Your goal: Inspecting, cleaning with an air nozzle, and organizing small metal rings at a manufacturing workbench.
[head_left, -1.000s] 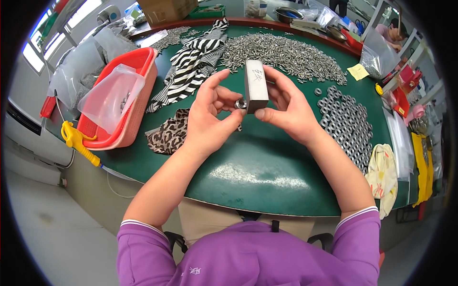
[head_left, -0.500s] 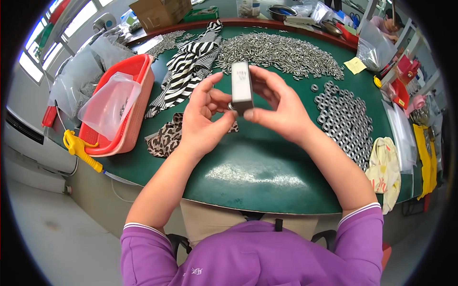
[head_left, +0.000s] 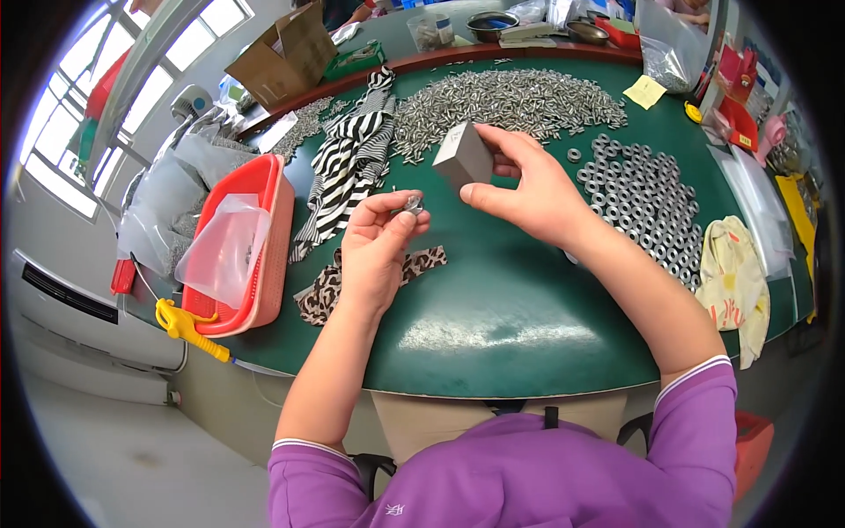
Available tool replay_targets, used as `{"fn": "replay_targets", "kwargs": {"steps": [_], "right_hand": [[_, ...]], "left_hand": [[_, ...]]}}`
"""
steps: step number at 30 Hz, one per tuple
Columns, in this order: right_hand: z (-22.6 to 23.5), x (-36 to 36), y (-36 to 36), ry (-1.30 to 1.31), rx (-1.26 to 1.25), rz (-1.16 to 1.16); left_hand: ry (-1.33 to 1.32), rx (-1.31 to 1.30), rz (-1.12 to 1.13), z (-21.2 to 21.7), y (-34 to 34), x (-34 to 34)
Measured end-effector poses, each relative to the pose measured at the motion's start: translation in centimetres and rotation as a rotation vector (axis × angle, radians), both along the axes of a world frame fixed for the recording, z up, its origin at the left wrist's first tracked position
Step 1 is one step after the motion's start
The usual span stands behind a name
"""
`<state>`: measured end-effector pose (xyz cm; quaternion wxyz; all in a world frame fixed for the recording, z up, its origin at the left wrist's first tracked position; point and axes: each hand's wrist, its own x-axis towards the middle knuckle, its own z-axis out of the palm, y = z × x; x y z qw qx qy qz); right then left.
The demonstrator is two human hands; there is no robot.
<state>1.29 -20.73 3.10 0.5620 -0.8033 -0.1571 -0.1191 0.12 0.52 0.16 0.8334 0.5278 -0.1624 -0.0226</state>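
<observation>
Basket, red plastic [head_left: 264, 255], at tabletop [head_left: 493, 308] left edge: holds clear bag [head_left: 224, 246]. Right hand [head_left: 528, 189] grips grey block [head_left: 462, 157]; left hand [head_left: 377, 251] pinches small metal piece [head_left: 412, 205].

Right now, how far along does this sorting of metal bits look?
Done: I cannot tell; no finished pile shows. In hand: the left hand pinches a small metal screw with washer; the right hand holds a grey rectangular metal block. Left: a large heap of silver screws and many ring-shaped metal washers cover the green table.

Head-worn fisheye, steeply down, close
</observation>
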Motion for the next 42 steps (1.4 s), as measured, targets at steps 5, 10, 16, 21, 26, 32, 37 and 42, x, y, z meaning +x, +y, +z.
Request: {"fn": "replay_targets", "kwargs": {"steps": [5,10,16,21,26,32,37,42], "right_hand": [[1.0,-1.2,0.7,-0.060,-0.144,-0.001],[1.7,-4.3,2.6,-0.325,-0.317,0.154],[0.7,-0.5,-0.3,-0.216,-0.376,-0.213],[1.5,-0.4,-0.7,-0.098,-0.226,-0.108],[1.2,0.1,-1.0,-0.245,-0.206,0.027],[1.5,-0.4,-0.5,-0.258,-0.183,0.110],[1.5,-0.4,-0.6,-0.245,-0.230,0.084],[1.5,-0.5,-0.5,-0.118,-0.216,0.173]], "left_hand": [[0.014,-0.014,0.009,-0.2,0.1,0.1],[-0.003,0.006,0.015,-1.1,0.4,0.7],[0.023,-0.051,-0.034,0.1,-0.1,-0.2],[0.062,-0.041,-0.053,0.2,0.0,-0.1],[0.037,-0.094,-0.141,0.0,0.0,-0.1],[0.010,-0.021,-0.102,0.0,-0.1,-0.2],[0.035,-0.028,-0.117,-0.1,0.1,-0.1],[0.062,-0.031,-0.172,-0.1,-0.1,-0.3]]}}
